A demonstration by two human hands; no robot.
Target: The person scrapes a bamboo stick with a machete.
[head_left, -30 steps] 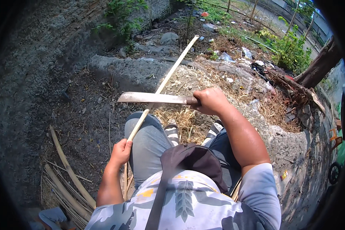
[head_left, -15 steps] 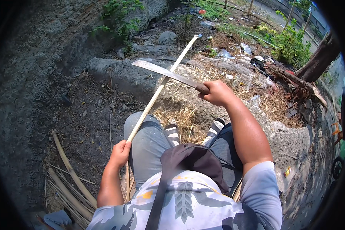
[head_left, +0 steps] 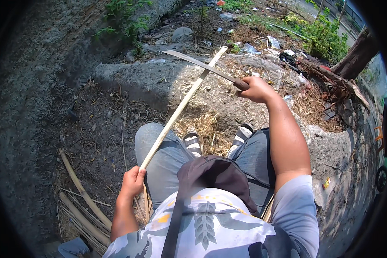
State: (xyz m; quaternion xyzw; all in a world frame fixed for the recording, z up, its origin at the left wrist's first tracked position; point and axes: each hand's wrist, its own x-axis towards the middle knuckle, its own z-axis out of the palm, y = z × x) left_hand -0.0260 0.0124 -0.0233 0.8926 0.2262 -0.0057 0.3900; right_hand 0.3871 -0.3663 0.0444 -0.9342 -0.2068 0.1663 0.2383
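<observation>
My left hand [head_left: 133, 181] is closed round the near end of a long, pale wooden stick [head_left: 176, 112], low beside my left knee. The stick slants away up and to the right over the ground. In my right hand [head_left: 257, 90] is the dark handle of a machete [head_left: 201, 64], farther out and to the right. Its long blade points left and crosses the stick near the far end, seemingly against it. My fingers partly hide the machete's handle.
Several long sticks and split poles [head_left: 85, 194] lie at the lower left. A low rock ledge [head_left: 133, 79] runs ahead of my knees, with dry shavings [head_left: 208, 129] between my feet. A tree trunk [head_left: 357, 55] leans at the right; litter and plants lie beyond.
My right hand has moved outward and to the right, sliding the machete's crossing point toward the stick's far end. My left hand has come slightly lower, still holding the stick.
</observation>
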